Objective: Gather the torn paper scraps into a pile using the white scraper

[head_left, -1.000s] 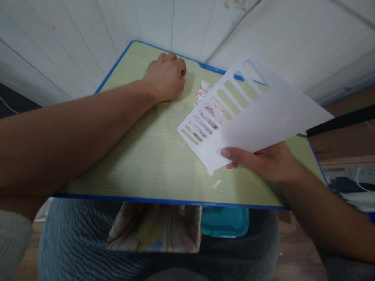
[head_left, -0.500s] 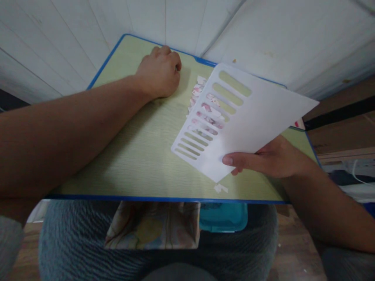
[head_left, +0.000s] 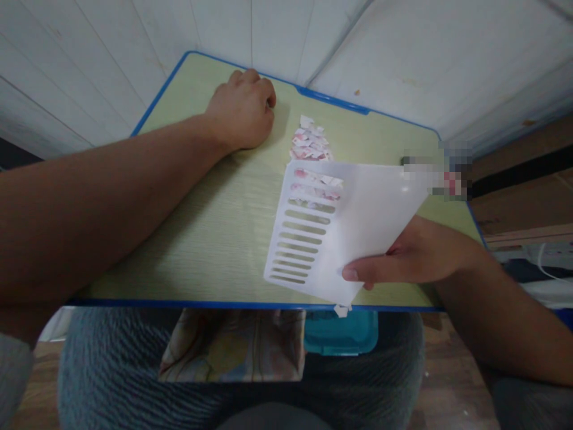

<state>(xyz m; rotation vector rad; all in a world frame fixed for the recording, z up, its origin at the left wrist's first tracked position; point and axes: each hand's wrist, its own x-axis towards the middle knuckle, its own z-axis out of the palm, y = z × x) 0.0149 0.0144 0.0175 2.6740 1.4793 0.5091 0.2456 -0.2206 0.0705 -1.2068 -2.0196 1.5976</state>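
Note:
My right hand [head_left: 403,257] grips a white slotted plastic sheet [head_left: 358,221], thumb on top and fingers underneath. The sheet tilts over the table, its row of slots toward the left. Torn paper scraps [head_left: 308,140], white with pink print, lie heaped beyond it, and more show through its upper slots. At the sheet's near corner a few white scraps [head_left: 342,310] hang at the table's front edge, above a teal plastic container [head_left: 344,334]. My left hand [head_left: 244,107] rests curled in a loose fist near the far edge, its palm hidden.
The small table [head_left: 201,239] has a pale yellow-green top and blue rim. White panelled walls [head_left: 286,36] stand close behind it. A patterned fabric pouch [head_left: 237,346] sits by the teal container at my lap. Cardboard boxes [head_left: 528,197] are at the right.
My right hand has brought the plastic sheet nearer to me and turned it, uncovering more of the heap. The small scraps have moved to the front edge. My left hand stays put.

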